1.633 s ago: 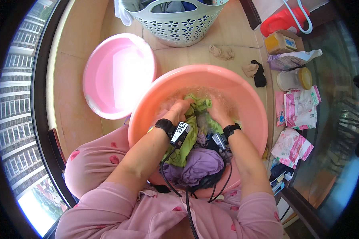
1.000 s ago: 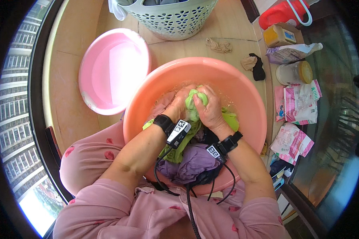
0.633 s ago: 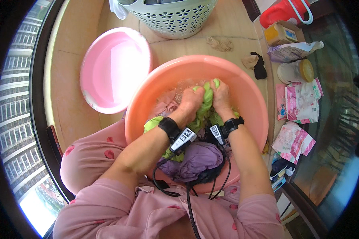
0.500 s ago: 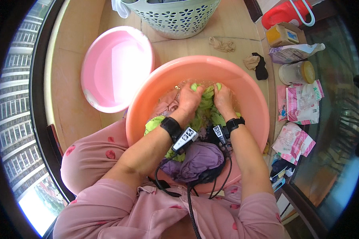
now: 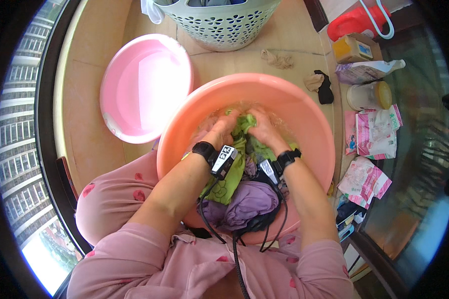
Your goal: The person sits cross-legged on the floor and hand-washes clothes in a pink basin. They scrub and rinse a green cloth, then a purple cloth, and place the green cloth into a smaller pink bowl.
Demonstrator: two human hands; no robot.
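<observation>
Hands in the water, you grip a green garment (image 5: 236, 172) just above the center of the frame, inside an orange basin (image 5: 312, 124). Your left hand (image 5: 227, 125) and right hand (image 5: 263, 128) stand close together, a bunched part of the cloth between them. Your fingers curl in on that bunch from either side, closed rather than spread; some fingertips are lost in cloth and water (image 5: 287, 130), so how tightly they press cannot be told.

From your grip, the garment's long axis runs down the picture and a little left, its loose length passing under the device on your left wrist to reach the purple garment (image 5: 252, 204) at lower center. Your left hand and forearm lie nearer that trailing length; your right hand touches the gathered end only, at its right edge. The held part lies directly between your hands, the remainder below them in the frame.
</observation>
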